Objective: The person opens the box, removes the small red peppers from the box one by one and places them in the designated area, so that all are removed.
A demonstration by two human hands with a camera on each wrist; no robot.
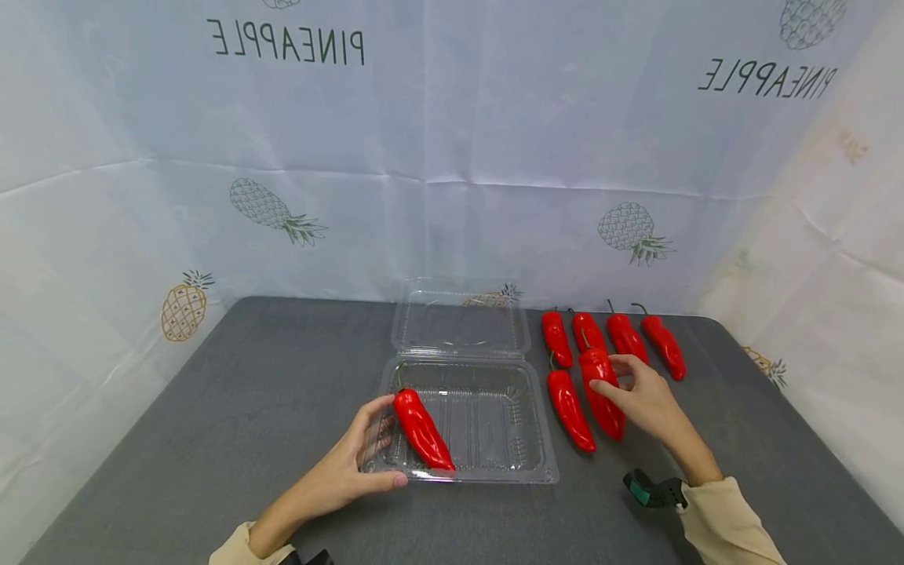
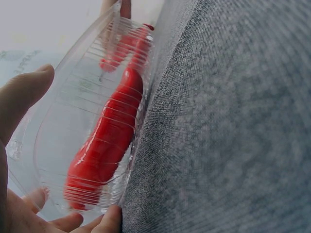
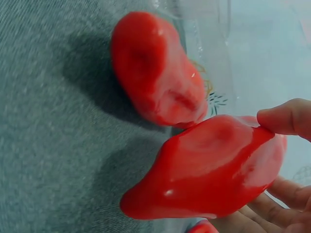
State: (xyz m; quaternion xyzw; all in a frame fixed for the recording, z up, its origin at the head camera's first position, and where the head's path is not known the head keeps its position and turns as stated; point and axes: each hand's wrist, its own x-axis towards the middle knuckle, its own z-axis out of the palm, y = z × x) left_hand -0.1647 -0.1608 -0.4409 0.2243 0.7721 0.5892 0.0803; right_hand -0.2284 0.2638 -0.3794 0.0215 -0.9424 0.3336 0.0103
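Observation:
A clear plastic clamshell box [image 1: 487, 475] stands with its lid raised at the back. One red chili pepper [image 1: 422, 430] lies in its left part, stem toward the back; through the ribbed wall the same pepper [image 2: 104, 141] shows in the left wrist view. My left hand [image 1: 348, 461] holds the box's front left corner, thumb along the front rim and fingers at the left side. Right of the box, my right hand [image 1: 641, 395] pinches another red pepper [image 1: 600, 384] between thumb and fingers. In the right wrist view that pepper [image 3: 209, 170] hangs tip down over the table.
Close to the held pepper lies a loose pepper [image 1: 569, 410]. Behind it are several more red peppers [image 1: 662, 345] in a row at the back right of the grey table [image 1: 282, 392]. A pineapple-print cloth [image 1: 452, 141] hangs behind the table.

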